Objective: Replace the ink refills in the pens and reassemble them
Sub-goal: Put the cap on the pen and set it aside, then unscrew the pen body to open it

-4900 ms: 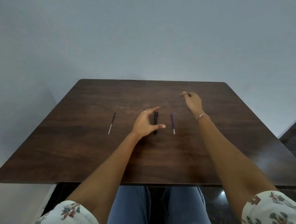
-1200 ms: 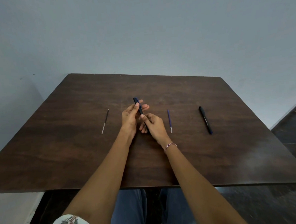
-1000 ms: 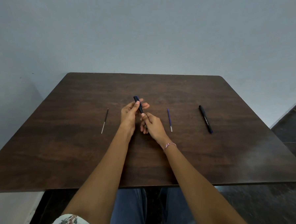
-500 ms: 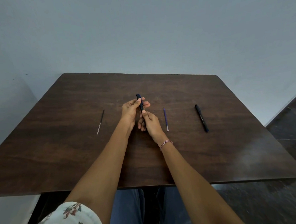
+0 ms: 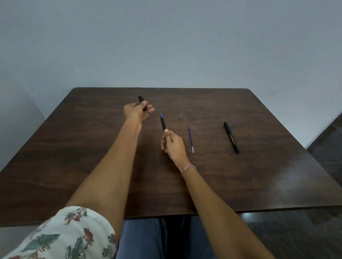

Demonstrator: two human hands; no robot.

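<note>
My left hand (image 5: 137, 111) is closed around a dark pen cap (image 5: 141, 100), held out over the far middle of the table. My right hand (image 5: 173, 143) grips the uncapped dark pen body (image 5: 163, 122), its blue tip pointing up and away. The cap and the body are apart. A loose blue refill (image 5: 190, 138) lies on the table just right of my right hand. A second, capped black pen (image 5: 231, 137) lies further right. The thin refill seen earlier at the left is hidden behind my left forearm.
The dark wooden table (image 5: 268, 179) stands against a grey wall (image 5: 181, 39). Its near edge runs across the lower part of the view, with my legs in blue trousers (image 5: 144, 245) under it. A dark floor (image 5: 333, 140) shows at the right.
The hands, joined on one pen half a second ago, have pulled apart: my left hand carried the cap up and left, my right hand kept the body. The camera shifted.
</note>
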